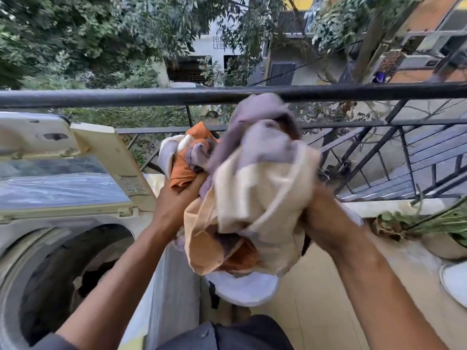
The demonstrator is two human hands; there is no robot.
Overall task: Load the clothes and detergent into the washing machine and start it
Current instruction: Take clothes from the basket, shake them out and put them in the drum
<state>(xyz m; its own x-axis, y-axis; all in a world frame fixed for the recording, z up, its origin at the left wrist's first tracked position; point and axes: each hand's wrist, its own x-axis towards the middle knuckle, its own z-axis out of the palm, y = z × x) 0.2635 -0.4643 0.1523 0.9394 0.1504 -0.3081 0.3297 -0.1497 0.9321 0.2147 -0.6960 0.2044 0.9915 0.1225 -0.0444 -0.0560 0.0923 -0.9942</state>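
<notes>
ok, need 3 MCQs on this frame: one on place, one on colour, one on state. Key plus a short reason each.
1. Where is the washer relative to the clothes?
A. To the left and lower
B. To the right
C. Behind the railing

2. Which colour shows in the clothes?
A. Bright green
B. Orange
C. Navy blue

3. What state is the washer lid in?
A. Shut flat
B. Raised open
C. Removed and on the floor

Key: 1 A, the drum opening sits at lower left while the bundle is held at centre. 2 B, orange cloth shows beside cream and lilac pieces. 3 B, the lid stands up behind the exposed drum. Both the left hand and right hand grip the bundle.
</notes>
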